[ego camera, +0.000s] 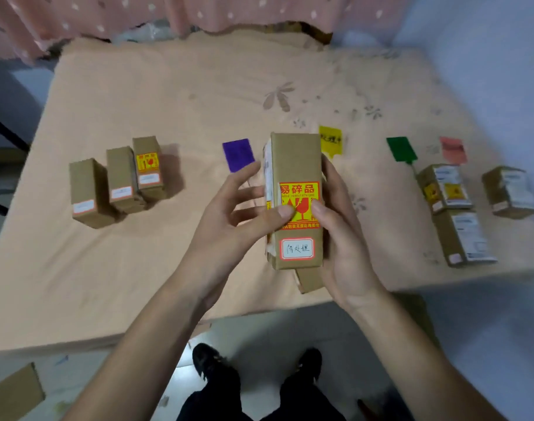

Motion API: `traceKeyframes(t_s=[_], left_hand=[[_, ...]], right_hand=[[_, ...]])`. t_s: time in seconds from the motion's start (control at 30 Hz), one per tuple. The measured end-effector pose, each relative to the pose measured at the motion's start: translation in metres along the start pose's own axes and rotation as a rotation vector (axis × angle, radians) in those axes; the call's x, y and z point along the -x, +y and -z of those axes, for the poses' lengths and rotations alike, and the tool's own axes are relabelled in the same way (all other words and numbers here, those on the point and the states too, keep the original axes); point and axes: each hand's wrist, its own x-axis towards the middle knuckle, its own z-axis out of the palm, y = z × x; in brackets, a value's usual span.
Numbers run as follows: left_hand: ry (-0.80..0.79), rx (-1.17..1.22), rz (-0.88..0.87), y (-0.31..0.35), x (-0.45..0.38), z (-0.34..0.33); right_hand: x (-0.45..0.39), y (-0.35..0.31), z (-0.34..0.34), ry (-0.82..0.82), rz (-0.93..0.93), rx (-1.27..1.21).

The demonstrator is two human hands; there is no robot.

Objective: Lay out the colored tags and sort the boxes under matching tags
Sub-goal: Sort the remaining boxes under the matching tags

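Between your two hands, above the near middle of the bed (168, 95), stands a cardboard box (296, 165) with a yellow fragile sticker (299, 189) and a handwritten white label (296, 248). Your right hand (341, 238) has its grip closed around the right side, thumb on the sticker; your left hand (238, 214) presses its thumb on the front, fingers loosely spread. Beyond lie a purple tag (237, 154), yellow tag (331, 140), green tag (401, 149) and pink tag (453, 149). Three boxes (120, 180) stand far left; three more (472, 205) lie right.
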Motion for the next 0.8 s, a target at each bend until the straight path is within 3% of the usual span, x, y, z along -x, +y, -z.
traceKeyframes(t_s=[0.4,0.8], left_hand=[[-0.317,-0.137,0.084,-0.045,-0.030,-0.288],[-0.531,-0.127,0.218,-0.100,-0.111,-0.433]], right_hand=[[0.062,-0.077,0.253,0.409,0.117,-0.081],[0.041,-0.096,0.399,0.668,0.084,-0.061]])
